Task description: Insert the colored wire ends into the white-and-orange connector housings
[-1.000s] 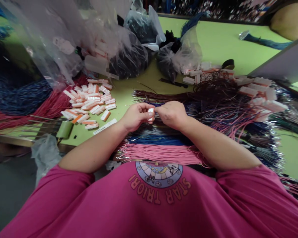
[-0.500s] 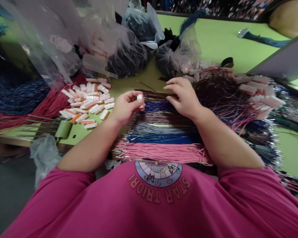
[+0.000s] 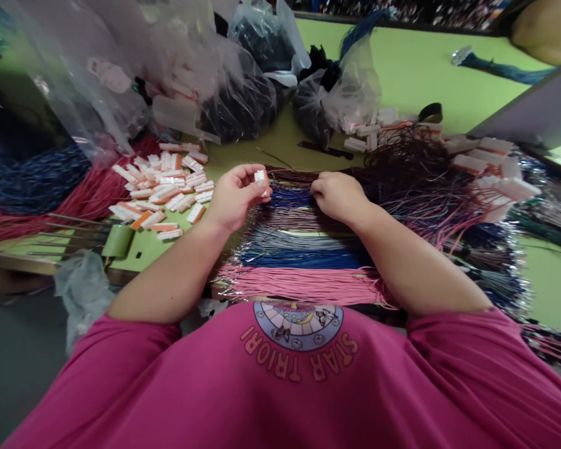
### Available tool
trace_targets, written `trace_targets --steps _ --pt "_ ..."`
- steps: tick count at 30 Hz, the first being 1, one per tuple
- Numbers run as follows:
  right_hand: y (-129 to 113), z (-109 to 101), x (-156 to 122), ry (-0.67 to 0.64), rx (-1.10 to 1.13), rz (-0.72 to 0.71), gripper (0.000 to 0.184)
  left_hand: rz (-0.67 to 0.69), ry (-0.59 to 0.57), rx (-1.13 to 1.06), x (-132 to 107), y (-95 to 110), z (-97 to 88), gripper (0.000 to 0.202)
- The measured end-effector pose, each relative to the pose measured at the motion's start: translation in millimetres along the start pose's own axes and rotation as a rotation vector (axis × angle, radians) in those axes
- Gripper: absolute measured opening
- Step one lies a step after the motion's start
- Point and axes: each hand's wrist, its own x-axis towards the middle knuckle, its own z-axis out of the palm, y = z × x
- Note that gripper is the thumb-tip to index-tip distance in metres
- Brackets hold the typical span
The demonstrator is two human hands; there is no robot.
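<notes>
And the left hand point(image 3: 234, 198) is pinching a small, white-and-orange rectangular plastic block point(image 3: 260, 181) between thumb and fingers, just above the left ends of the wires! Over on the other side, the right hand point(image 3: 340, 196) is curling its fingers down at the bundle of thin, dark-blue wires point(image 3: 287, 197); whether it is gripping any strand, I cannot tell. Between the hands, those blue strands are stretching crosswise, with a bundle of thin, dark-brown wires point(image 3: 287, 177) lying just beyond. Nearer the body, thin grey wires point(image 3: 303, 239), brighter blue wires point(image 3: 303, 258) and pink wires point(image 3: 299, 284) are running in rows. Left of the left hand, a loose heap of white-and-orange plastic blocks point(image 3: 168, 184) is spreading across the light-green desk point(image 3: 430, 56), and a green cylinder point(image 3: 118, 242) is sitting near the edge beside thin metal rods point(image 3: 70, 234). Far right, more pale blocks point(image 3: 484, 163) are lying among tangled wires.
</notes>
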Motion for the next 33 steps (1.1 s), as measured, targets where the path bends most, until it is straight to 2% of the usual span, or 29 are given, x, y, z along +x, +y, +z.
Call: trace_targets --steps 3,9,13,16,19,21,23,25,29,31,33 --pt "2 -3 0 0.056 0.086 0.042 0.033 0.021 -0.011 0.004 0 -2 -1.0 0.028" --pt "2 -10 -2 -0.034 0.092 0.015 0.036 0.029 -0.024 0.035 0 -4 -2.2 0.028" --pt "3 -29 -12 -0.042 -0.020 0.149 0.037 0.003 -0.037 0.055 0 -2 -2.1 0.027" --pt "13 -49 -19 -0.057 0.044 0.132 0.033 -0.008 -0.052 0.057 0 -1 -2.2 0.027" --pt "27 -65 -24 -0.091 0.152 0.061 0.032 -0.004 -0.059 0.054 0 -1 -2.0 0.029" --pt "32 -68 -28 -0.142 0.201 -0.038 0.030 -0.003 -0.070 0.037 -1 -1 -1.3 0.032" --pt "27 -66 -33 -0.220 0.257 -0.213 0.033 -0.014 -0.106 0.015 -4 -1 0.0 0.038" --pt "11 -60 -38 -0.264 0.329 -0.415 0.037 -0.028 -0.166 0.007 -8 -1 1.8 0.043" --pt "-26 -43 -43 -0.217 0.561 -0.697 0.023 -0.024 -0.275 0.034 -18 1 4.8 0.050" --pt "-32 -36 -41 -0.139 0.736 -0.715 0.021 -0.029 -0.308 0.034 -22 3 5.9 0.051" --pt "-29 -29 -37 -0.035 0.910 -0.642 0.019 -0.043 -0.329 0.019 -25 4 6.7 0.052"
